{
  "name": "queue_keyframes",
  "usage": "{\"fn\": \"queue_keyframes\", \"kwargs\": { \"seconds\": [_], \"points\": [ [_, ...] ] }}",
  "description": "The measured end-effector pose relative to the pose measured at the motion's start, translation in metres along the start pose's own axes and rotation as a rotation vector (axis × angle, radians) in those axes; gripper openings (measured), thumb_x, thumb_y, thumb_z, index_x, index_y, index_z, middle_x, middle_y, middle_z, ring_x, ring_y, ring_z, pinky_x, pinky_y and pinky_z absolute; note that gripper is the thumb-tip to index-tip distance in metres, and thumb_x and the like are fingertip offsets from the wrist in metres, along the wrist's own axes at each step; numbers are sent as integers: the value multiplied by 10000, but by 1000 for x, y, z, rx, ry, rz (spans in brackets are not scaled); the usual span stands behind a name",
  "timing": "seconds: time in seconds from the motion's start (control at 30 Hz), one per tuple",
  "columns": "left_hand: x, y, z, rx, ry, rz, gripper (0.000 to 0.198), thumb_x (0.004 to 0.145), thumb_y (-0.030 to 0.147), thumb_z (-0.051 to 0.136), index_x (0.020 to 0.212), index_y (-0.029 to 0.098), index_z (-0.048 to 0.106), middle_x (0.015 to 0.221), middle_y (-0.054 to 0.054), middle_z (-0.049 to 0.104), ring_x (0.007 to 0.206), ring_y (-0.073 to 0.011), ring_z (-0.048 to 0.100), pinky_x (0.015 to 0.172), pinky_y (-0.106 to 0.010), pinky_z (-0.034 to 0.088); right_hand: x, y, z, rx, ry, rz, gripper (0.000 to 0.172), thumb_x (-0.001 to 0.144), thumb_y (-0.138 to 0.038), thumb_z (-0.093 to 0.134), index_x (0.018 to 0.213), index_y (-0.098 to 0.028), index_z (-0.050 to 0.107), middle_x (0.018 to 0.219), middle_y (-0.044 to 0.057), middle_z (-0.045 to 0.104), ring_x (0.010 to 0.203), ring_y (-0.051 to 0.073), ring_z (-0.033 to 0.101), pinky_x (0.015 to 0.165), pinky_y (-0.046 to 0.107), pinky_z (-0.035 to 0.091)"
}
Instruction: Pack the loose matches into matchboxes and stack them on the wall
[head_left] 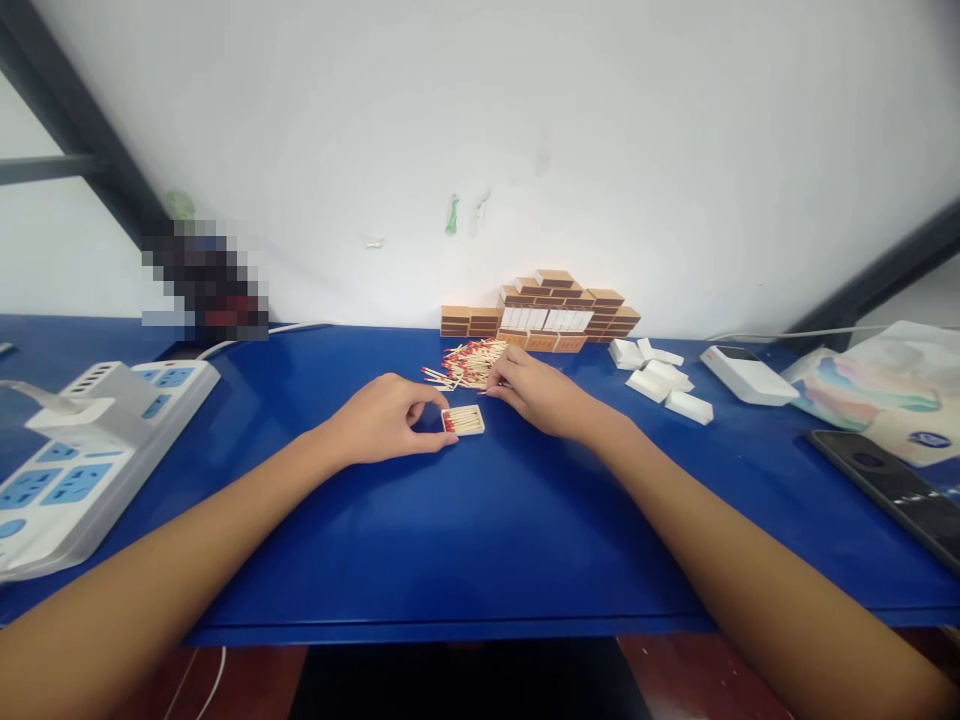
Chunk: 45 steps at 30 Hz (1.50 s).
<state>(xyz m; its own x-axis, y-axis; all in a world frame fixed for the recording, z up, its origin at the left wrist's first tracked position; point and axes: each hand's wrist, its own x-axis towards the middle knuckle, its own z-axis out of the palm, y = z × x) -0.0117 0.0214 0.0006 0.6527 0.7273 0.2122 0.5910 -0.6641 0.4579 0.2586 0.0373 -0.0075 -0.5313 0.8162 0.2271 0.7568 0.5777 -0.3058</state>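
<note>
inside white tray [482,423], pale red-headed matches [464,418]

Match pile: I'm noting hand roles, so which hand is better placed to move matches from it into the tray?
Right, probably: the right hand is pinched beside the match pile, while the left hand sits around the left end of the tray.

We see a flat white tray [481,424] holding aligned red-tipped matches [463,419]; behind it, toward the desk [435,540]'s back edge, lies a jumbled match heap [472,365].
</note>
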Motion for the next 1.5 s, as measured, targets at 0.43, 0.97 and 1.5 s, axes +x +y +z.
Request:
{"fn": "queue_keyframes", "kwargs": {
  "seconds": [0.43, 0.97, 1.5],
  "points": [
    [1, -4, 3, 33, 7, -10, 343, 848, 538, 732, 879, 197, 744, 559, 60, 513, 492, -92, 440, 526, -246, 282, -10, -52, 13, 19, 7, -101, 101, 1049, -179, 498, 997, -179, 585, 1089, 93, 571, 855, 189, 581, 779, 332, 476],
    [1, -1, 0, 18, -14, -57, 354, 824, 523, 764, 1013, 224, 787, 571, 63, 549, 498, -94, 465, 533, -242, 302, -11, -29, -9, 68, -89, -11, 127, 1009, -162, 546, 911, -200, 617, 934, 53, 677, 847, 198, 595, 736, 303, 420],
    [1, -12, -24, 47, 124, -75, 406, 825, 534, 766, 1083, 222, 793, 557, 68, 501, 495, -87, 396, 532, -251, 279, -10, -21, -7, 15, 248, -51, 126, 1024, -257, 551, 946, -203, 635, 963, 71, 623, 832, 206, 599, 728, 319, 433]
  ]
}}
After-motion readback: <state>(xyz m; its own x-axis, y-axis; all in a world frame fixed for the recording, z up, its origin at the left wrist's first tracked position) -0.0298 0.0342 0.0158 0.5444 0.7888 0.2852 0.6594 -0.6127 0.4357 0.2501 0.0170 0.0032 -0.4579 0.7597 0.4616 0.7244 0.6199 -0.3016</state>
